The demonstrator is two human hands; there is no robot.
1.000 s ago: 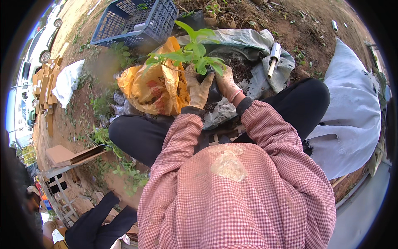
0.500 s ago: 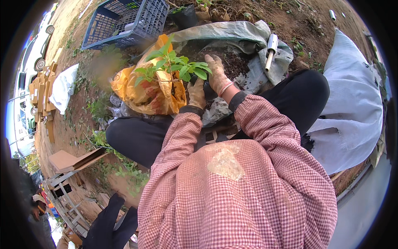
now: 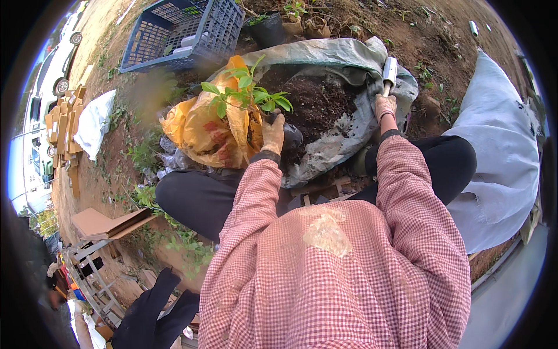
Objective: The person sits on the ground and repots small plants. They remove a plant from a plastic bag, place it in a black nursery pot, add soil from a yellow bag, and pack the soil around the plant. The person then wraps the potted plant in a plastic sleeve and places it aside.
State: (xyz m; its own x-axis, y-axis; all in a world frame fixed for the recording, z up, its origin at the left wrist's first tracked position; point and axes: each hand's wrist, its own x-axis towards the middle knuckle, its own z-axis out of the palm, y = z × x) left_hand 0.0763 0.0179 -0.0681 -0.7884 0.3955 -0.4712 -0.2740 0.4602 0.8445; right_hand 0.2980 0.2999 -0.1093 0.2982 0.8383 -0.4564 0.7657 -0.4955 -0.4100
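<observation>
Gloved, my left hand (image 3: 273,134) is closed on the rim of a black plastic grow bag (image 3: 293,137). Its fingers are partly hidden. A leafy green seedling (image 3: 245,96) rises beside that hand, in front of a crumpled yellow plastic bag (image 3: 195,129); where its stem ends is hidden. My right hand (image 3: 385,108), also gloved, is wrapped round the handle of a trowel (image 3: 390,71) whose pale metal blade points away from me. The trowel lies over the right edge of an opened woven sack (image 3: 354,145). Dark soil (image 3: 319,104) fills the sack's middle, between my hands.
A blue plastic crate (image 3: 224,35) stands at the far left, next to a black pot (image 3: 265,30). To my right lies a large white sack (image 3: 494,157). Cardboard stacks (image 3: 61,131) and a folded carton (image 3: 107,224) are at left. Another person's dark-clothed legs (image 3: 154,314) show lower left.
My right hand has left the soil beside the seedling, moved right and taken hold of the trowel handle. My left hand stays by the seedling. The view has shifted slightly.
</observation>
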